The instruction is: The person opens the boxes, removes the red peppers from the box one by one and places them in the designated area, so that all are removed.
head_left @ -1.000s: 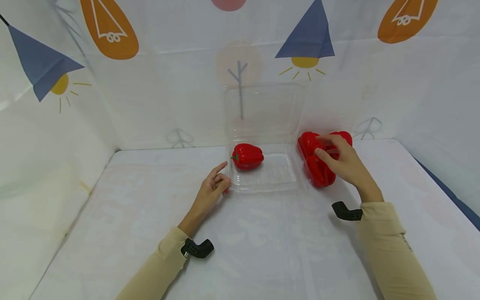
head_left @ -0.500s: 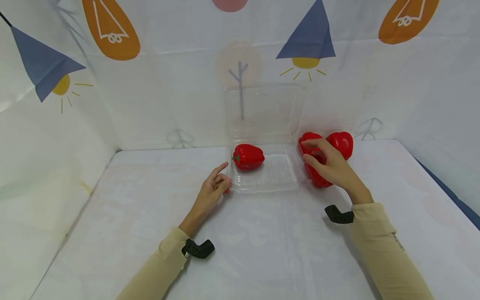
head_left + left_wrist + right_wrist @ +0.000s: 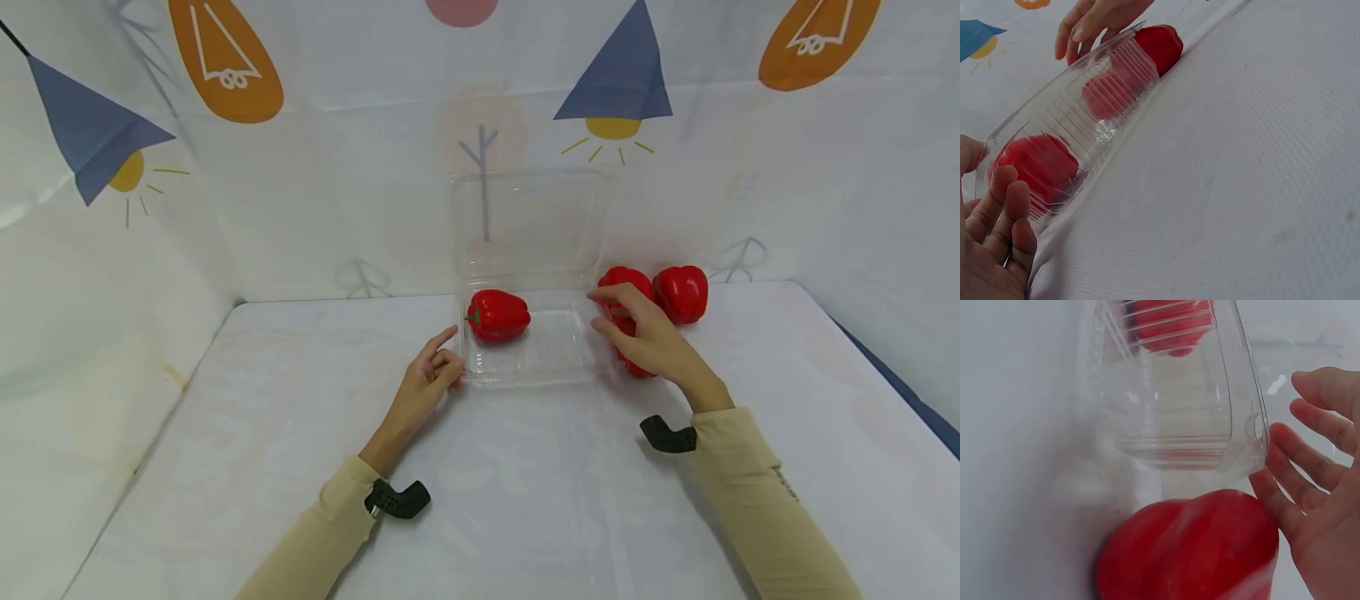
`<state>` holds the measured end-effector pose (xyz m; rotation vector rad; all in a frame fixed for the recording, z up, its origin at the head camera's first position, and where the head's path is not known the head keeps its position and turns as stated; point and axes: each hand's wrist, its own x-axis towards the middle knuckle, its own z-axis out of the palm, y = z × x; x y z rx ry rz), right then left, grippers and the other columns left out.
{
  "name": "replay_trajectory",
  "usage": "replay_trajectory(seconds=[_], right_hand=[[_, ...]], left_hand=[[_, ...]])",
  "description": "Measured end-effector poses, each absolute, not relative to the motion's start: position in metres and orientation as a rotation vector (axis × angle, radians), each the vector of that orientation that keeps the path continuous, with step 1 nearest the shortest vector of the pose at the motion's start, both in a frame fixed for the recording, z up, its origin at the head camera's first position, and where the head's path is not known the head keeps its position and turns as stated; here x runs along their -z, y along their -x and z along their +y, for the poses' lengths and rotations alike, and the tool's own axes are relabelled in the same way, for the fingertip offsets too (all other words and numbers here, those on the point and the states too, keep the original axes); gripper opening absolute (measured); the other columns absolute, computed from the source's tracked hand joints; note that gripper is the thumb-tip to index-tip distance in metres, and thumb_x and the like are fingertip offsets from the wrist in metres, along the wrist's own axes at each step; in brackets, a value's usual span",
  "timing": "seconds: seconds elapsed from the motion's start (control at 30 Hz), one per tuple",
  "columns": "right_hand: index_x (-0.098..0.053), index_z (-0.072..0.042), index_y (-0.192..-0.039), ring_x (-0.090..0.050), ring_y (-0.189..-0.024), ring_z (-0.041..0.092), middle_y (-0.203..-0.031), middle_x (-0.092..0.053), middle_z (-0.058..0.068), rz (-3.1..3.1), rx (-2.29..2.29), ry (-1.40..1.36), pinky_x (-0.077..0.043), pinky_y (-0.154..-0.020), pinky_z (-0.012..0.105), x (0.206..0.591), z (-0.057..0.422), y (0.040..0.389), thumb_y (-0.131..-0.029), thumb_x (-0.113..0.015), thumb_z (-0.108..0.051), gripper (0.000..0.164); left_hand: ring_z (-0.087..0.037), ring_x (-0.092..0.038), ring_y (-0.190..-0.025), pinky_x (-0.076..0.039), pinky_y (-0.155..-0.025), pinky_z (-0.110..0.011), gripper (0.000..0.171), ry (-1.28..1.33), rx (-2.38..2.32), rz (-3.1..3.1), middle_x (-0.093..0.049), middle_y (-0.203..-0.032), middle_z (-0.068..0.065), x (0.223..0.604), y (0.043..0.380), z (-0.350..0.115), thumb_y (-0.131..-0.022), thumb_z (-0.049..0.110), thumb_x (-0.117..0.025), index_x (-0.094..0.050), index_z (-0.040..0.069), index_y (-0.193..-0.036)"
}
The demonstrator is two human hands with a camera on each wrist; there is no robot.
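Note:
A clear plastic clamshell box stands by the back wall, its lid raised. Inside, on the left, lies a red bell pepper with a green stem. My left hand holds the box's left rim, curled fingers against the outer wall. At the right rim, my right hand has its fingers spread and nothing between them. Beneath and behind that hand are more red bell peppers, one at the back and one in front, both partly hidden. Another bell pepper sits farther right.
A white cloth covers the table. The printed white curtain rises directly behind the box and peppers, with side panels at left and right. Black wrist mounts stick out from both sleeves.
My right hand has moved left from over the peppers to the box's right rim, uncovering the rightmost pepper. The left hand keeps its place, and the peppers look unmoved.

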<state>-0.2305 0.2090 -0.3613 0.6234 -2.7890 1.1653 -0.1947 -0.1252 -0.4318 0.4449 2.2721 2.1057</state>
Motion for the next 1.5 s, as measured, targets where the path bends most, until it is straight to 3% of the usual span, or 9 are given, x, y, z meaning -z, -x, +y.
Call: replay_trajectory(seconds=[0.4, 0.7, 0.97, 1.23, 1.5], right_hand=[[-0.048, -0.017, -0.13, -0.052, -0.116, 0.03, -0.128, -0.05, 0.001, -2.783, -1.202, -0.717, -0.048, -0.093, 0.051, 0.364, 0.193, 0.231, -0.087, -0.067, -0.024, 0.048], [-0.045, -0.019, -0.133, -0.05, -0.12, 0.027, -0.131, -0.048, -0.001, -2.818, -1.231, -0.77, -0.046, -0.097, 0.05, 0.369, 0.182, 0.231, -0.088, -0.066, -0.023, 0.05], [-0.041, -0.015, -0.137, -0.046, -0.123, 0.028, -0.136, -0.046, 0.005, -2.848, -1.216, -0.839, -0.045, -0.097, 0.05, 0.375, 0.166, 0.235, -0.088, -0.066, -0.022, 0.055], [-0.039, -0.017, -0.14, -0.045, -0.125, 0.028, -0.139, -0.044, 0.007, -2.876, -1.183, -0.867, -0.045, -0.097, 0.05, 0.378, 0.149, 0.236, -0.087, -0.067, -0.022, 0.06], [-0.036, -0.014, -0.141, -0.042, -0.127, 0.029, -0.139, -0.042, 0.006, -2.854, -1.127, -0.913, -0.042, -0.102, 0.051, 0.378, 0.131, 0.243, -0.088, -0.067, -0.024, 0.062]], left_hand=[[-0.006, -0.055, -0.07, -0.047, -0.067, -0.017, 0.054, -0.476, -2.103, 2.281, -0.056, -0.093, -0.025, 0.432, 0.195, -0.125, -0.094, 0.004, -0.053, -0.033, 0.003, -0.145], [-0.008, -0.056, -0.069, -0.048, -0.067, -0.019, 0.054, -0.521, -2.095, 2.296, -0.057, -0.092, -0.027, 0.433, 0.195, -0.128, -0.095, 0.003, -0.052, -0.032, 0.001, -0.145], [-0.008, -0.056, -0.069, -0.047, -0.066, -0.019, 0.053, -0.528, -2.079, 2.31, -0.057, -0.092, -0.028, 0.433, 0.195, -0.128, -0.096, 0.005, -0.052, -0.032, 0.002, -0.145], [-0.007, -0.056, -0.069, -0.048, -0.067, -0.021, 0.054, -0.511, -2.054, 2.322, -0.058, -0.092, -0.021, 0.434, 0.194, -0.129, -0.096, 0.007, -0.052, -0.031, 0.002, -0.145], [-0.008, -0.056, -0.07, -0.048, -0.068, -0.02, 0.054, -0.538, -2.051, 2.323, -0.057, -0.092, -0.023, 0.435, 0.195, -0.128, -0.096, 0.01, -0.053, -0.031, 0.002, -0.145]])
